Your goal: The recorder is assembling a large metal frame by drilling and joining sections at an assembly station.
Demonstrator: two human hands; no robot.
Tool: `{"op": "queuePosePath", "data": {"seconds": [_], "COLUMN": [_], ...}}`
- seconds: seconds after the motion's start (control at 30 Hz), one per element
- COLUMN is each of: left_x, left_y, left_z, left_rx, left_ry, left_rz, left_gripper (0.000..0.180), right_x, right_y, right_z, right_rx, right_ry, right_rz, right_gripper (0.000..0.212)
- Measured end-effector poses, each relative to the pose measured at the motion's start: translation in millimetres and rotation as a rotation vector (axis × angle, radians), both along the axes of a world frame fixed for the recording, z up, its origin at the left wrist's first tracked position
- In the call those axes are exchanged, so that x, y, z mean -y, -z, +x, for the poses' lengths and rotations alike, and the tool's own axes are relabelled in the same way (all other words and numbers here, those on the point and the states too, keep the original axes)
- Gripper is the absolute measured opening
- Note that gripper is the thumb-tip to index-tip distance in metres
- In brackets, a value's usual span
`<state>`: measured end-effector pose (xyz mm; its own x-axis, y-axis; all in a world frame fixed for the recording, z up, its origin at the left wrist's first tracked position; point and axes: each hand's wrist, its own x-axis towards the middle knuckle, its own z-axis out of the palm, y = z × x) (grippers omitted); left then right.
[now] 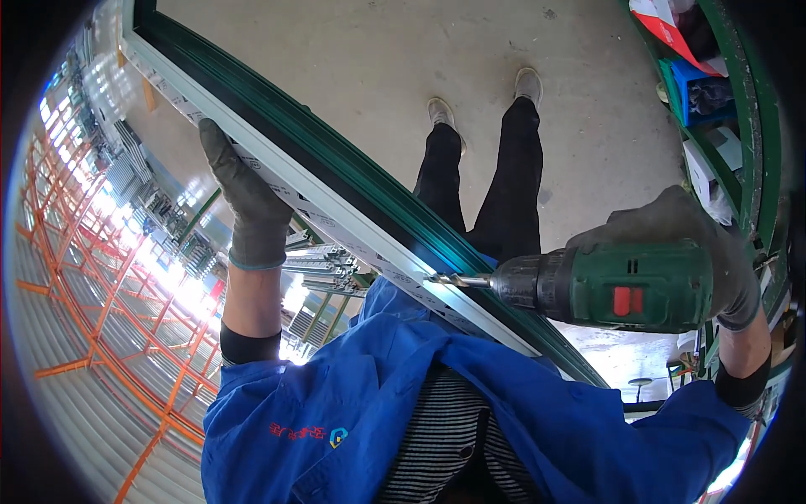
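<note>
A long green and white frame profile runs diagonally across my front, from the upper left to the lower right. Printed film covers part of its white side. My left hand, in a dark grey glove, grips the profile's near edge at the left; one digit lies along it and the other fingers are mostly hidden. My gloved right hand is wrapped round a green cordless drill with a black chuck and a red switch. The drill's metal bit points left, its tip at the white face of the profile.
On the right, a green rack holds a blue bin and a red and white package. Metal profiles lie in a stack behind my left forearm. Orange framework spans the far left. My feet stand on the concrete floor.
</note>
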<state>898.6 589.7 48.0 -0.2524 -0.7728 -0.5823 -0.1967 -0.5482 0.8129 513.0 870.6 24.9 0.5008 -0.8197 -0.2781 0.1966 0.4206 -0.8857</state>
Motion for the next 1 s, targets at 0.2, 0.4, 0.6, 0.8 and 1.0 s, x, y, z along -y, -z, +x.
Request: {"op": "queuePosePath", "data": {"seconds": [0.2,0.4,0.6,0.8,1.0], "left_x": [-3.6,-13.1,-13.1,-15.5,-19.0], "left_y": [-9.5,-7.3,-9.5,-4.9,-11.6], "left_z": [-3.6,-20.6,-18.1,-30.6,-31.2], "left_rx": [0.051,0.082,0.091,0.100,0.048], "left_ry": [0.035,-0.032,0.042,-0.014,-0.104], "left_rz": [-0.010,-0.071,-0.074,-0.054,-0.047], "left_gripper": [0.069,0.057,0.058,0.058,0.056], "right_x": [10.6,5.0,2.6,9.6,11.7], "right_y": [5.4,11.3,14.7,-0.4,11.7], "right_z": [2.0,6.5,6.0,0.0,4.3], "right_rx": [-0.255,-0.066,-0.065,-0.142,-0.003], "right_ry": [-0.206,-0.084,-0.091,-0.134,-0.096], "right_rz": [-0.306,-0.139,-0.192,-0.100,-0.011], "right_gripper": [0.058,0.056,0.055,0.051,0.047]}}
